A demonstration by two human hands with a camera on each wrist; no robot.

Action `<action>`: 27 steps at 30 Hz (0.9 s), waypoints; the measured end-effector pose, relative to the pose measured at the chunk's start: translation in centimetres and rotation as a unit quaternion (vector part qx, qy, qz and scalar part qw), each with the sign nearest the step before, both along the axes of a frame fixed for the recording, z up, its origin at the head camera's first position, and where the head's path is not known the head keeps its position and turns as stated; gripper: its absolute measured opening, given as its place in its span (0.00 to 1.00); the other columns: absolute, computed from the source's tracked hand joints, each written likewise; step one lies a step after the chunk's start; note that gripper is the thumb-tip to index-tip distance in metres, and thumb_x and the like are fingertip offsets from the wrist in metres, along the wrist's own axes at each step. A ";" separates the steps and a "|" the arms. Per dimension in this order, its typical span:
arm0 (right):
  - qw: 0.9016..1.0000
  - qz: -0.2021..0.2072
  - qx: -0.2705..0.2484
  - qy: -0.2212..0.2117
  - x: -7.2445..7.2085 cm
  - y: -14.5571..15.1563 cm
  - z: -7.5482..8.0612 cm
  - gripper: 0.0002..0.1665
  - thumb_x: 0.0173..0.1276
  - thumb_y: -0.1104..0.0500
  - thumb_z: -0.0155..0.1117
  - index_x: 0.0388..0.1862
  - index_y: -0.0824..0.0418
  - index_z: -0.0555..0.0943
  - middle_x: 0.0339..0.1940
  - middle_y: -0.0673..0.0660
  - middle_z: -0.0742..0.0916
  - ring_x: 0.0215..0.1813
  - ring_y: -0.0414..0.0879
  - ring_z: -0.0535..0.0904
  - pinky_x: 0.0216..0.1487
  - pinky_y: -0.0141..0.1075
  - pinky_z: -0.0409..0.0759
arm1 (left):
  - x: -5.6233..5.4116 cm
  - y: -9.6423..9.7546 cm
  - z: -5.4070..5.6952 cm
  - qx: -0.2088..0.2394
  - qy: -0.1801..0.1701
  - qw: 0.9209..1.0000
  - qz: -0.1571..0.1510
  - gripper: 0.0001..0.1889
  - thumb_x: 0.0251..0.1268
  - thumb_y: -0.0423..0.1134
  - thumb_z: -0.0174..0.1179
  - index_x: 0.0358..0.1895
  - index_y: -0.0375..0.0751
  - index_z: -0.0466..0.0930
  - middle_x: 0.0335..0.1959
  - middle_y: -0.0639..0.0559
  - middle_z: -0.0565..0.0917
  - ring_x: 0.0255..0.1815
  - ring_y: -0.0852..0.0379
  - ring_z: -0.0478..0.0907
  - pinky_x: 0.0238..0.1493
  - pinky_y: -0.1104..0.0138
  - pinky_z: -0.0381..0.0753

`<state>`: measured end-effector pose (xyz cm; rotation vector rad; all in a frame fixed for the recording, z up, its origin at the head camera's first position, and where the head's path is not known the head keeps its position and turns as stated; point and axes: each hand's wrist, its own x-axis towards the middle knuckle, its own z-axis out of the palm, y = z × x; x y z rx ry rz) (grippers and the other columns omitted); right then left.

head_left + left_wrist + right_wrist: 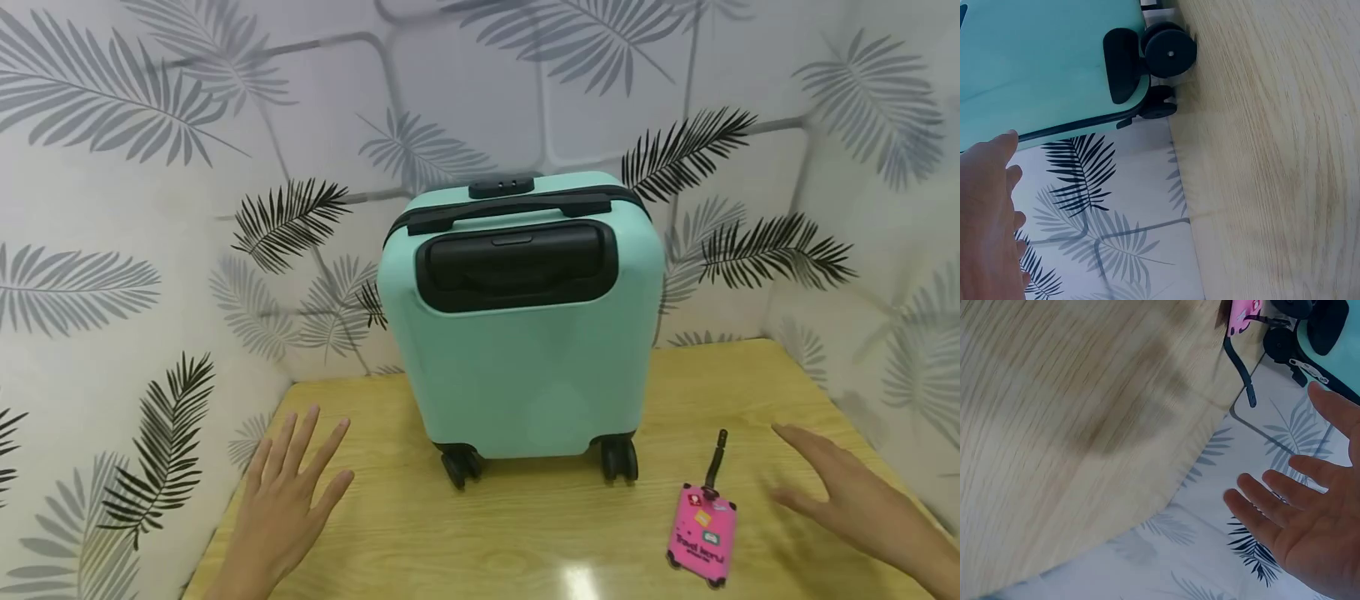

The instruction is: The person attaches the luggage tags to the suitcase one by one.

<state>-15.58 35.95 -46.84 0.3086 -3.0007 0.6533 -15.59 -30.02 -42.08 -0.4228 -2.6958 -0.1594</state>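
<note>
A mint-green suitcase (525, 367) stands upright on its black wheels, its black handle (517, 254) pushed down into the recess. Left of it, my left hand (288, 492) is held with fingers spread and nothing in it; the left wrist view shows the case's lower corner and wheel (1170, 53) beyond the thumb. A pink luggage tag (702, 533) with a black strap (717, 458) lies right of the suitcase. My right hand (851, 492) is just right of the tag, apart from it. Its fingers (1260, 515) are extended and hold nothing in the right wrist view.
The wooden table (480, 542) carries the suitcase and the tag. White walls (315, 108) with a grey and black leaf pattern stand close behind the table and along both sides. A bright glare shows near the table's front.
</note>
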 end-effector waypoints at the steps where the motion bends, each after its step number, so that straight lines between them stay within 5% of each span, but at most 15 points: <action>1: 1.000 0.003 -0.008 -0.004 0.0 -0.1 -0.1 0.56 0.68 0.44 0.74 0.78 0.75 0.58 0.71 0.83 0.69 0.65 0.82 0.68 0.55 0.75 0.71 | 0.0 0.1 -0.1 0.001 0.000 1.000 -0.001 0.34 0.82 0.58 0.50 0.85 0.64 0.52 0.88 0.52 0.41 0.87 0.45 0.33 0.83 0.46 0.29; 15: 0.992 -0.022 -0.089 -0.082 -0.6 -0.6 -0.3 0.51 0.73 0.45 0.69 0.78 0.75 0.59 0.72 0.84 0.66 0.59 0.77 0.79 0.40 0.60 0.85 | 0.3 0.6 0.1 0.029 -0.011 1.000 -0.004 0.34 0.83 0.57 0.49 0.85 0.65 0.50 0.88 0.51 0.41 0.87 0.46 0.33 0.82 0.46 0.27; 27: 0.964 -0.046 -0.205 -0.163 -0.5 -1.5 -1.4 0.48 0.79 0.43 0.61 0.80 0.73 0.56 0.73 0.82 0.67 0.61 0.70 0.81 0.43 0.49 0.88 | 0.4 1.0 0.6 0.033 0.031 0.999 -0.016 0.31 0.80 0.56 0.54 0.81 0.59 0.62 0.85 0.50 0.54 0.84 0.42 0.51 0.82 0.47 0.37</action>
